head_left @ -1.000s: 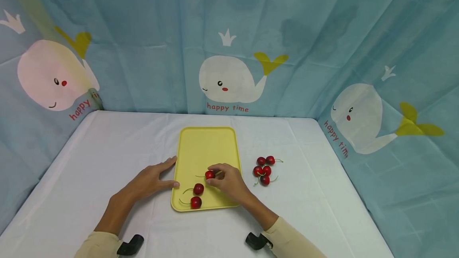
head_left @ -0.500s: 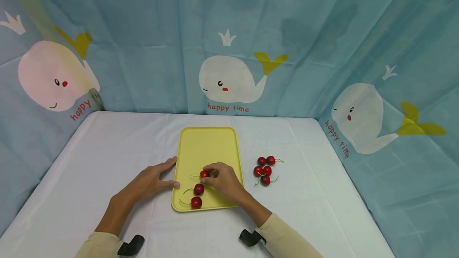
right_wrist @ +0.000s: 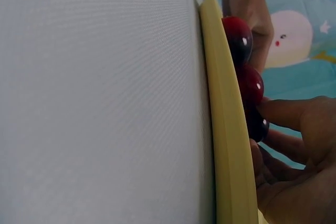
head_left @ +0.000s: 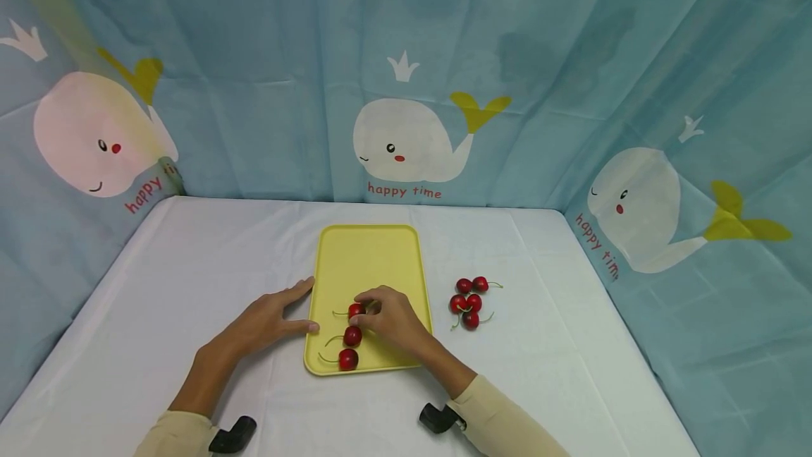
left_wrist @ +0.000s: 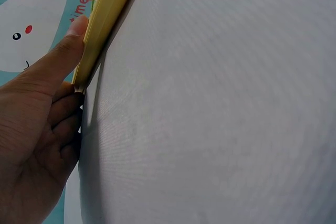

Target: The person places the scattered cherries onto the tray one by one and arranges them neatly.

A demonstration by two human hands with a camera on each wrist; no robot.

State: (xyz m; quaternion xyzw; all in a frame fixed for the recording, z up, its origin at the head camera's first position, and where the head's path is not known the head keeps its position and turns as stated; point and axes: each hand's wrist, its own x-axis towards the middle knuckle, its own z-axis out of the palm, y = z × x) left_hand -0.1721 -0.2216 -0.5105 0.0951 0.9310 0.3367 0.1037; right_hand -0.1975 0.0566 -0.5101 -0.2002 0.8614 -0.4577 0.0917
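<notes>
Right hand: slid left over the yellow tray, bringing the held cherry along.
Held cherry: was off to the right a second ago; now almost in line with the middle cherry and bottom cherry.
Left-pointing stem: its tip got closer to the tray's left edge.
Right sleeve: went left too, and the black wrist camera with it.
</notes>
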